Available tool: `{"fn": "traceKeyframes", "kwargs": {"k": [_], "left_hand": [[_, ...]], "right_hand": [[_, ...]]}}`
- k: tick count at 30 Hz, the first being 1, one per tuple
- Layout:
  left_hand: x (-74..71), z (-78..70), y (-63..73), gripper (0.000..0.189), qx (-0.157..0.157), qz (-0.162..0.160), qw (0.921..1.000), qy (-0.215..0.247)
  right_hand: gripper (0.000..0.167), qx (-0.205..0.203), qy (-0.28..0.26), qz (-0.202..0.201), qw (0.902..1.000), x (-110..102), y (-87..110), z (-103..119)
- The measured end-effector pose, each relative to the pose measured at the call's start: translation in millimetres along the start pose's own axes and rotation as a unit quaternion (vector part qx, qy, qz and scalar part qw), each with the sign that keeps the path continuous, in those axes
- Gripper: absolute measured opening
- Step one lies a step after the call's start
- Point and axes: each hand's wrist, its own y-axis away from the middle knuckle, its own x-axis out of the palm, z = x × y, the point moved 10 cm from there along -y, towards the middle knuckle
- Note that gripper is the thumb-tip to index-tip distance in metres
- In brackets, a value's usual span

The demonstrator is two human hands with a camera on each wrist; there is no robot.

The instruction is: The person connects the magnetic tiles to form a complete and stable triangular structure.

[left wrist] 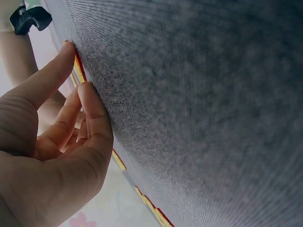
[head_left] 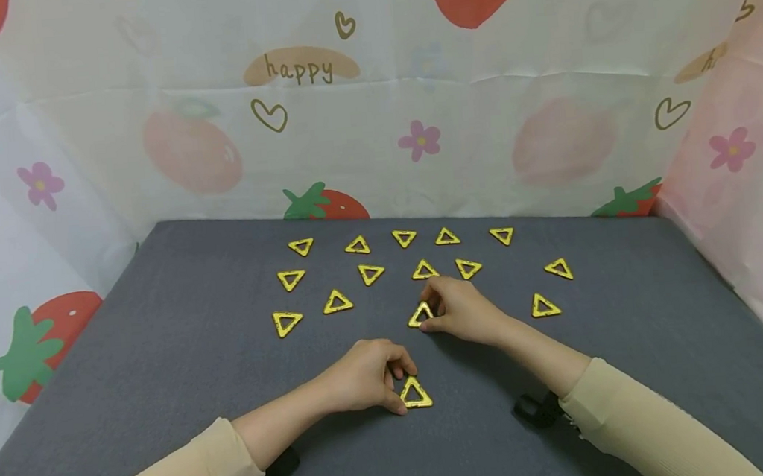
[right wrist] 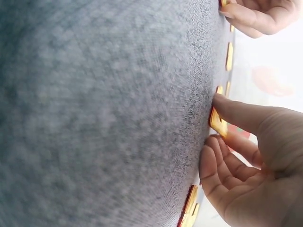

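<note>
My left hand [head_left: 365, 377] is at the front middle of the table, thumb and index finger pinching the left side of a yellow triangle frame [head_left: 418, 404] that lies on the cloth. Farther back and to the right, my right hand [head_left: 461, 310] grips another yellow triangle frame [head_left: 414, 316] between thumb and fingers; its right part is covered by the fingertips. In the right wrist view this triangle frame [right wrist: 218, 126] shows gold with a red edge, tilted close over the cloth. Just behind the right hand's fingers lies one more triangle frame [head_left: 418, 271].
Several more yellow triangle frames lie spread in loose rows toward the back, among them one triangle frame [head_left: 338, 310] left of the right hand and one triangle frame [head_left: 546, 313] to its right. The dark grey table [head_left: 161, 345] is enclosed by a fruit-print curtain [head_left: 376, 171].
</note>
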Motion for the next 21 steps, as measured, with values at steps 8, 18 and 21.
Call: {"fn": "traceKeyframes", "kwargs": {"k": [8,18,21], "left_hand": [[0.6,-0.3,-0.8,0.039,0.003,0.0,1.0,0.004],[0.7,-0.7,-0.7,0.038,0.003,0.001,1.0,0.005],[0.5,-0.9,-0.3,0.038,0.003,-0.001,1.0,0.003]], "right_hand": [[0.025,0.026,-0.027,-0.008,0.9993,-4.1,1.2,-4.5],[0.012,0.091,-0.163,0.024,0.9821,0.0,11.0,-12.3],[0.012,0.104,-0.184,0.034,0.9769,2.1,16.3,-13.2]]}}
